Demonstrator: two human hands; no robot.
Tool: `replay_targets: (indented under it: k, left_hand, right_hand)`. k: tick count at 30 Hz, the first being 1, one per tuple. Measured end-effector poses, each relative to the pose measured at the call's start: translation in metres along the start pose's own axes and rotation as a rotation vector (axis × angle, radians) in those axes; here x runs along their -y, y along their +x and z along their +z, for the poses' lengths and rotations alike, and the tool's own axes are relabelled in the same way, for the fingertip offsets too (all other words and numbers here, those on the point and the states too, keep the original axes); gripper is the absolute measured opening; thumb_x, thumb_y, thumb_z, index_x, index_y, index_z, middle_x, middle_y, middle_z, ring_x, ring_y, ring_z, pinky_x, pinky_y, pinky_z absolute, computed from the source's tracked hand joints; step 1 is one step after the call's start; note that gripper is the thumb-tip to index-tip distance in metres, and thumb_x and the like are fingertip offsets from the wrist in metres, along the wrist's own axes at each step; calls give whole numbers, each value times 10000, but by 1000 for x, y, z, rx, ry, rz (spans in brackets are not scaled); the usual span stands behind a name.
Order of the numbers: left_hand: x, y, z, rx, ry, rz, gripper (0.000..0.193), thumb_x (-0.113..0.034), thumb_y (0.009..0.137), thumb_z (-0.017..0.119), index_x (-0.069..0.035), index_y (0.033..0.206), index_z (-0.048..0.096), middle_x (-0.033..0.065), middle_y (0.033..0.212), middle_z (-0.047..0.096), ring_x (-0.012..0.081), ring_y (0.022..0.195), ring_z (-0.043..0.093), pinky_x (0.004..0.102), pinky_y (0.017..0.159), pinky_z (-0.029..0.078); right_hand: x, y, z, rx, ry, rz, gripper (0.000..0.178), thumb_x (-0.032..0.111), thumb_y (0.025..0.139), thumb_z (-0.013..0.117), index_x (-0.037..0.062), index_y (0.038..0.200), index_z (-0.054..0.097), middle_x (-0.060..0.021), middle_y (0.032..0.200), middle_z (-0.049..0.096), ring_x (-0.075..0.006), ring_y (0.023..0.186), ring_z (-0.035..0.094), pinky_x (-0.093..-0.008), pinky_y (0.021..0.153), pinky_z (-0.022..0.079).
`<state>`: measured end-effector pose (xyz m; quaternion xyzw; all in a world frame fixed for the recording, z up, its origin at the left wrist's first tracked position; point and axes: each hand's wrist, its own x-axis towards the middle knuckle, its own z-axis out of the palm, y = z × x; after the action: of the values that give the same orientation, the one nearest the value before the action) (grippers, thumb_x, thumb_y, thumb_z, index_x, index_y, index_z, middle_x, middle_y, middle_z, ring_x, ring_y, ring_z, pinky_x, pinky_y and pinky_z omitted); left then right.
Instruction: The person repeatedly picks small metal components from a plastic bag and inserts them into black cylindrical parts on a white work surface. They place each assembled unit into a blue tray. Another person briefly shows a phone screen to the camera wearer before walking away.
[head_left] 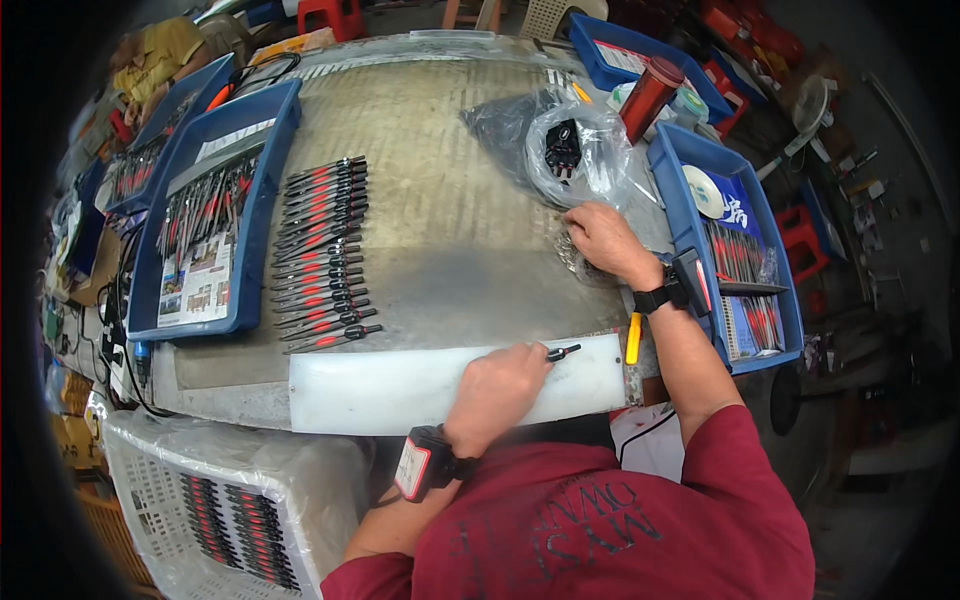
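My left hand point(498, 388) is closed around a slender pen-shaped tool point(565, 352), just above a white plastic board point(345, 385) at the near table edge. Only the tool's dark end sticks out past my fingers. My right hand point(604, 240) reaches to a pile of small metal parts point(566, 256), fingertips pinched together; what they grip, if anything, is hidden. Beyond it lies an open clear plastic bag point(548, 130) with black parts point(563, 146) inside. To the left, a column of similar black-and-red tools point(318, 250) lies side by side on the table.
Blue trays of these tools stand at the left point(240, 240) and right point(778, 262). A yellow-handled tool point(633, 338) lies beside the board. A dark red cylinder point(652, 98) stands far right. A white basket point(150, 490) sits below left. Another person point(165, 60) is far left.
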<state>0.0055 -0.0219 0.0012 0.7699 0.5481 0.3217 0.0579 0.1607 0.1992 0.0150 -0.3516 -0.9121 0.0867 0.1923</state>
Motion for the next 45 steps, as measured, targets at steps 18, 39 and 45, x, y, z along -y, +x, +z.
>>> replay_targets:
  k: [18, 39, 45]
  left_hand:
    - [1, -1, 2, -59, -41, 1, 104, -154, 828, 611, -84, 811, 536, 63, 635, 519, 216, 507, 578, 330, 438, 457]
    - [0, -7, 6, 26, -51, -33, 118, -206, 846, 586, -100, 829, 535, 65, 689, 553, 233, 621, 604, 355, 515, 488]
    - [3, -6, 8, 24, -30, -12, 133, -204, 857, 571, -81, 825, 532, 73, 683, 551, 248, 622, 591, 361, 518, 482]
  right_hand:
    - [13, 10, 7, 62, 16, -13, 359, 8, 781, 476, 7, 1120, 597, -205, 876, 561, -387, 826, 561, -438, 747, 454]
    - [82, 126, -87, -753, 781, 69, 358, 76, 851, 561, -4, 1200, 563, -67, 1112, 595, -155, 965, 573, -280, 824, 452]
    - [93, 84, -69, -275, 508, -68, 345, 100, 857, 594, -12, 1183, 570, -45, 1072, 598, -125, 954, 563, -243, 799, 441]
